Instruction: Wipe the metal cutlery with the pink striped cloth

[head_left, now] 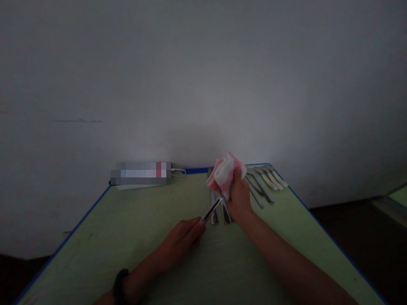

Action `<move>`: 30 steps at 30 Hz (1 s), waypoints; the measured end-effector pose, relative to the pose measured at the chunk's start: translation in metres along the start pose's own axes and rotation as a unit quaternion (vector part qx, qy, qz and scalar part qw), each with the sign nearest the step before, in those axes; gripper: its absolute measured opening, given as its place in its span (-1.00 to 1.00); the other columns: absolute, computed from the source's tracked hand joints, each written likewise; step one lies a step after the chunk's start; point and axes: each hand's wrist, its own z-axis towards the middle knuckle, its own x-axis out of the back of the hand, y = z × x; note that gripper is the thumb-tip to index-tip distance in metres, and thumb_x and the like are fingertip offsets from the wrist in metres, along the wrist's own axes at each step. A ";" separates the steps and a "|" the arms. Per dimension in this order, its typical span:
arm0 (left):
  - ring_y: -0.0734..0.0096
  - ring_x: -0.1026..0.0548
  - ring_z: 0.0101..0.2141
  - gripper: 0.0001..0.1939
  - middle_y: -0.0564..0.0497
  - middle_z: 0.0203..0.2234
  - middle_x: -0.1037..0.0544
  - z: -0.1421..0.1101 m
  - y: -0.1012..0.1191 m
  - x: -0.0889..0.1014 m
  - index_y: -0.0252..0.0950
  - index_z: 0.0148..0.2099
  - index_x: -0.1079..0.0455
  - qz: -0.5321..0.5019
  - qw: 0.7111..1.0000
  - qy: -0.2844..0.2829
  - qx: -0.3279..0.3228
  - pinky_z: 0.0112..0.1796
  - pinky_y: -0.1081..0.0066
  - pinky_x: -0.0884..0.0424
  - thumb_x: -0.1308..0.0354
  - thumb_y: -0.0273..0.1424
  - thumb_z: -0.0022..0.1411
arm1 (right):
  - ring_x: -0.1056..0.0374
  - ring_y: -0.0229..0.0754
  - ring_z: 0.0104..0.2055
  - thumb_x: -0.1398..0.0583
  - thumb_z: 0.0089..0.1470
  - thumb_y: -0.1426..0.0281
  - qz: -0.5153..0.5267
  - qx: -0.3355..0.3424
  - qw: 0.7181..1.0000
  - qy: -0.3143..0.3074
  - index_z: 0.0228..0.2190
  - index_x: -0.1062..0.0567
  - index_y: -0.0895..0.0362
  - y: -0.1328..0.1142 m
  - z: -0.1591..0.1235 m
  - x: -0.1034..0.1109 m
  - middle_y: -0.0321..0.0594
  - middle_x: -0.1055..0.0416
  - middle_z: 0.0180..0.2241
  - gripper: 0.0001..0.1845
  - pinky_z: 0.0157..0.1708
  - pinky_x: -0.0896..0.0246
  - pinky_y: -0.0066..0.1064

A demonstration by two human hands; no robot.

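My left hand [188, 235] is closed round the near end of a metal piece of cutlery [212, 211], raised above the table. Its far end goes under a pink and white cloth [224, 171], so I cannot tell its kind. My right hand [239, 192] grips that cloth, thumb on top, and the cloth is bunched up. Beneath the cloth, the metal handles of table cutlery [214, 218] lie side by side, their far ends mostly covered. Just right of my right hand are several metal utensils [260, 186], and further right several with pale handles [273, 180].
The pale green table [152, 220] has a blue edge and stands against a grey-white wall [203, 84]. At its back left is a blurred-out box-like object [140, 173] with a white cable [178, 171]. A dark band [121, 284] circles my left wrist.
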 end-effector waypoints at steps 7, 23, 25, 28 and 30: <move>0.49 -0.20 -0.55 -0.61 0.16 -0.60 -0.24 0.003 0.001 -0.005 -0.26 -0.45 -0.17 -0.026 0.999 0.040 -0.001 -0.48 0.48 -0.14 0.18 -0.14 0.34 | -0.28 -0.21 -0.55 -0.10 -0.04 -0.10 -0.074 -0.079 0.991 -0.085 -0.50 -0.50 0.19 0.008 -0.026 -0.006 -0.20 -0.41 -0.58 -0.43 -0.62 -0.10 -0.42; 0.22 -0.48 -0.12 -0.42 -0.11 -0.02 -0.51 -0.007 0.008 0.003 -0.18 0.19 -0.26 -0.267 0.951 -0.152 -0.026 -0.26 0.40 -0.38 -0.26 -0.33 0.12 | -0.41 -0.26 -0.44 -0.18 -0.01 0.08 0.120 -0.054 0.991 -0.001 -0.35 -0.52 0.19 -0.028 0.014 0.003 -0.22 -0.53 -0.41 -0.59 -0.48 -0.29 -0.48; 0.25 -0.50 -0.14 -0.45 -0.06 -0.02 -0.52 -0.005 0.005 0.003 -0.15 0.14 -0.33 -0.266 0.953 -0.142 -0.015 -0.23 0.41 -0.37 -0.29 -0.35 0.08 | -0.39 -0.26 -0.47 -0.17 -0.03 0.03 0.089 -0.040 0.995 0.010 -0.39 -0.52 0.20 -0.025 0.016 0.006 -0.22 -0.52 -0.46 -0.54 -0.52 -0.25 -0.49; 0.38 -0.52 -0.33 -0.66 0.00 -0.22 -0.62 -0.001 0.001 0.001 -0.21 -0.06 -0.51 -0.217 0.972 -0.085 -0.011 -0.34 0.50 -0.36 -0.28 -0.34 0.07 | -0.35 -0.27 -0.53 -0.17 -0.05 -0.02 0.041 -0.017 0.998 0.040 -0.44 -0.51 0.24 -0.025 0.018 0.009 -0.20 -0.48 -0.52 -0.48 -0.60 -0.18 -0.50; 0.47 -0.48 -0.47 -0.78 0.02 -0.36 -0.63 0.002 0.001 0.001 -0.27 -0.20 -0.56 -0.182 0.983 -0.036 -0.013 -0.44 0.54 -0.34 -0.25 -0.32 0.08 | -0.36 -0.26 -0.51 -0.18 -0.05 0.01 0.057 -0.017 0.998 0.026 -0.42 -0.52 0.23 -0.029 0.018 0.007 -0.19 -0.49 -0.50 -0.51 -0.60 -0.18 -0.50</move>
